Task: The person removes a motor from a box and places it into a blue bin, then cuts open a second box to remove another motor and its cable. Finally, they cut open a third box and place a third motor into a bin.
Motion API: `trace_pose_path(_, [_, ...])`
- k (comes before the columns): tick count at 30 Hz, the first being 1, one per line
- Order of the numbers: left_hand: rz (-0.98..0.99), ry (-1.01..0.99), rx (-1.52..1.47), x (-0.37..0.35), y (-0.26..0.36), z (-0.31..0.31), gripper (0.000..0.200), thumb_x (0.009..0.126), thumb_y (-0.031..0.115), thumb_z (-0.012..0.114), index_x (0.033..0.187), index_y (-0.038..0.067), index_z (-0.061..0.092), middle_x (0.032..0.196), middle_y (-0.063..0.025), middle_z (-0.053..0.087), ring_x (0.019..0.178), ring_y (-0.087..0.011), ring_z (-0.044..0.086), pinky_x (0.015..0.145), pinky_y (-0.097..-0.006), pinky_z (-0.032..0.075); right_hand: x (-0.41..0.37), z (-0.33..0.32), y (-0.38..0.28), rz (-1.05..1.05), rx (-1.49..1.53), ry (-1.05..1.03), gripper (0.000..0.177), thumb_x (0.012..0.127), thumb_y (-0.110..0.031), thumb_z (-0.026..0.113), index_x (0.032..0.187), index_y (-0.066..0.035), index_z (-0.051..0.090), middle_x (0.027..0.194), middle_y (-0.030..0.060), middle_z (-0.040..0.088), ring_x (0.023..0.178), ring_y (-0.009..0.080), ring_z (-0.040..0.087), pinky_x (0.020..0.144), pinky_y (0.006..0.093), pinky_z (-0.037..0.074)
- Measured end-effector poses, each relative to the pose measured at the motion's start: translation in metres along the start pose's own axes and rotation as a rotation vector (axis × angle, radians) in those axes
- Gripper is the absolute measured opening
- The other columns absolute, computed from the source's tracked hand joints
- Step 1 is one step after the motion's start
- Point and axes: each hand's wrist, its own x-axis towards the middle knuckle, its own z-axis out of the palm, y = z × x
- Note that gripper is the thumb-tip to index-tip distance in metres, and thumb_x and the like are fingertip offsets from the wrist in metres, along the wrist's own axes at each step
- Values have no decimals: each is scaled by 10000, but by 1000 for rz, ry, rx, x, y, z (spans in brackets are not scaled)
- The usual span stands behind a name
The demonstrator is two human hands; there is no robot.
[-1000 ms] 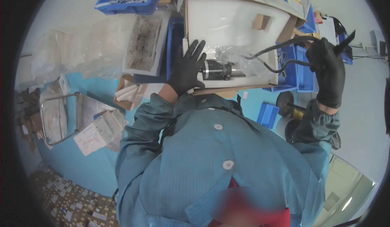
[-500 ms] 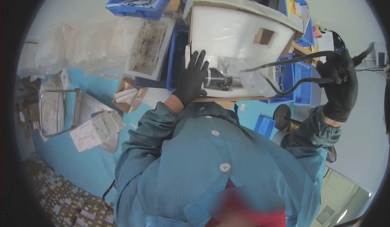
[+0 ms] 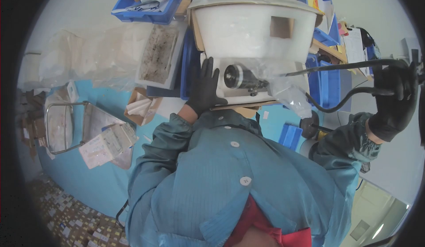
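A black cylindrical device (image 3: 238,76) with a silver ring lies tilted, partly inside a clear plastic bag (image 3: 290,94), over the white foam (image 3: 248,30) of a cardboard box. My left hand (image 3: 203,86), in a black glove, rests flat with its fingers stretched out at the box's left edge, beside the device. Far to the right, my gloved right hand (image 3: 395,101) is closed around a thick black cable (image 3: 341,65). Two lengths of the cable run from the bag to this hand, the upper one fairly straight and the lower one sagging.
Blue bins (image 3: 152,10) stand behind and on both sides of the box. A stained white tray (image 3: 159,54) lies at the left. Lower left are an open carton (image 3: 141,105) and a metal-framed cart (image 3: 66,127). A small blue bin (image 3: 290,135) sits below the box.
My right hand has moved right, pulling the cable with it. The device's ringed end has risen and tilted up, and the bag has shifted right. My left hand has barely moved.
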Motion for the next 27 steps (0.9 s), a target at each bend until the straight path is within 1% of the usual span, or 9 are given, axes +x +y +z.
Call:
trace_pose_path(3, [-11, -21, 89, -2, 10, -1, 1061, 603, 615, 825, 1388, 2, 458, 1587, -264, 164, 1487, -403, 120, 1108, -551, 312, 6, -20, -32, -18, 104, -135, 308, 989, -340, 484, 749, -154, 433, 662, -12, 505, 784, 122, 553, 1103, 485, 348])
trace_pose_path(6, [-40, -78, 151, 1, 22, -4, 1074, 612, 634, 801, 1409, 21, 423, 1592, -238, 178, 1487, -392, 148, 1130, -644, 209, 40, 36, -30, -51, 197, -271, 386, 999, -386, 440, 671, -185, 411, 614, -20, 475, 702, 135, 536, 1069, 540, 368])
trace_pose_path(9, [16, 75, -183, 1, 37, -13, 1125, 681, 510, 819, 1508, 19, 236, 1601, -218, 154, 1497, -342, 137, 1083, -503, 399, 81, 113, -15, -78, 274, -377, 456, 1008, -425, 402, 605, -211, 392, 574, -26, 449, 634, 147, 523, 1040, 585, 384])
trace_pose_path(12, [47, 228, -754, -3, 57, -30, 864, 710, 350, 850, 1408, 66, 427, 1435, -174, 433, 1300, -385, 413, 1028, -489, 423, 98, 131, -32, 68, 194, -570, 436, 1018, -387, 388, 624, -202, 370, 597, -2, 431, 652, 174, 493, 931, 528, 432])
trace_pose_path(15, [-228, 32, -1325, 12, 71, -24, 759, 796, 304, 811, 1427, 116, 432, 1461, -102, 449, 1380, -279, 378, 1123, -435, 321, 104, 138, -45, -88, 11, -385, 414, 977, -377, 455, 589, -240, 408, 543, -51, 454, 602, 118, 510, 801, 451, 427])
trace_pose_path(18, [27, 160, -1806, 40, 89, -8, 219, 826, 43, 716, 1040, 72, 679, 1105, -59, 695, 1044, -172, 630, 889, -339, 519, 118, 135, -55, -57, -17, -511, 415, 982, -402, 434, 602, -235, 434, 557, -30, 462, 623, 138, 507, 917, 540, 381])
trace_pose_path(21, [38, -124, -2100, 48, 86, 10, 467, 983, 385, 570, 1368, 124, 534, 1308, -49, 595, 1188, -189, 547, 994, -350, 467, 128, 128, -54, 11, -40, -496, 475, 996, -489, 418, 630, -206, 525, 568, -19, 521, 559, 136, 507, 616, 383, 379])
trace_pose_path(24, [-73, -71, -2113, 44, 87, 6, 459, 947, 329, 611, 1344, 104, 554, 1275, -74, 619, 1169, -226, 576, 992, -376, 478, 133, 105, -51, 64, 168, -737, 593, 978, -650, 288, 645, -203, 490, 610, -20, 466, 591, 162, 459, 604, 404, 344])
trace_pose_path(27, [-220, -23, -2115, 27, 77, 9, 456, 911, 272, 652, 1319, 84, 574, 1243, -99, 644, 1150, -264, 605, 991, -402, 489, 97, 90, -33, -115, 223, -524, 456, 1020, -481, 363, 669, -201, 443, 593, -38, 408, 525, 124, 377, 589, 325, 338])
